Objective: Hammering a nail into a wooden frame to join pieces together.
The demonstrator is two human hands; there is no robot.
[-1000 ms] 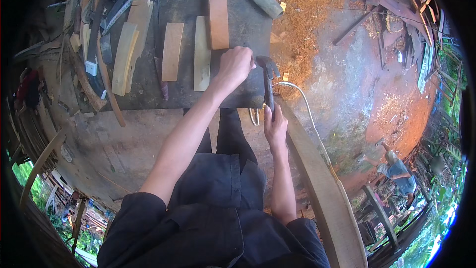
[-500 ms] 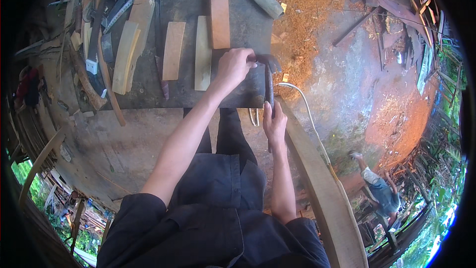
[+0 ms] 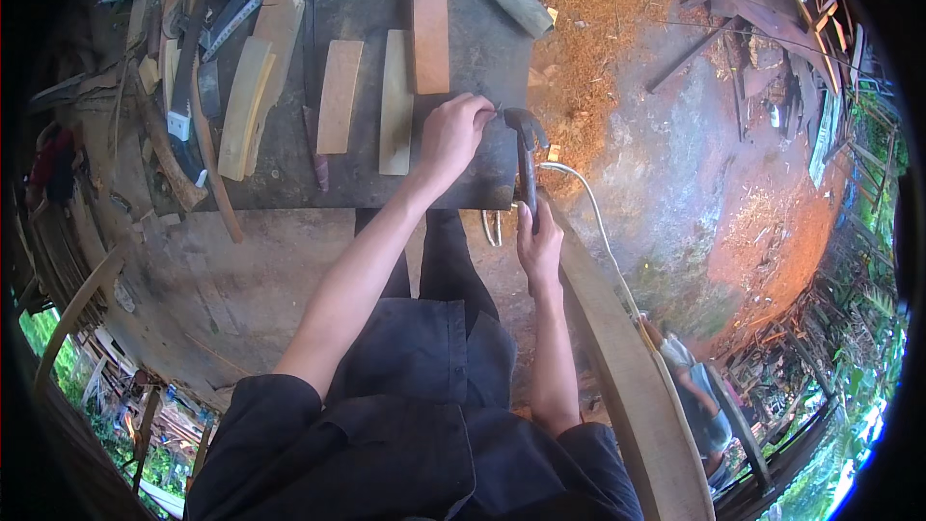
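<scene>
- The right hand (image 3: 538, 243) is clenched around the handle of a hammer (image 3: 526, 162), whose head rests at the right edge of the dark workbench (image 3: 463, 183).
- The left hand (image 3: 451, 135) pinches something small beside the hammer head; what it is cannot be made out.
- Wooden slats (image 3: 340, 96) lie on the bench to the left.

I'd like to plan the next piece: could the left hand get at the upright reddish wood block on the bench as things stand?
Probably yes: the left hand rests beside the reddish block, with bare bench between and nothing in the way.
</scene>
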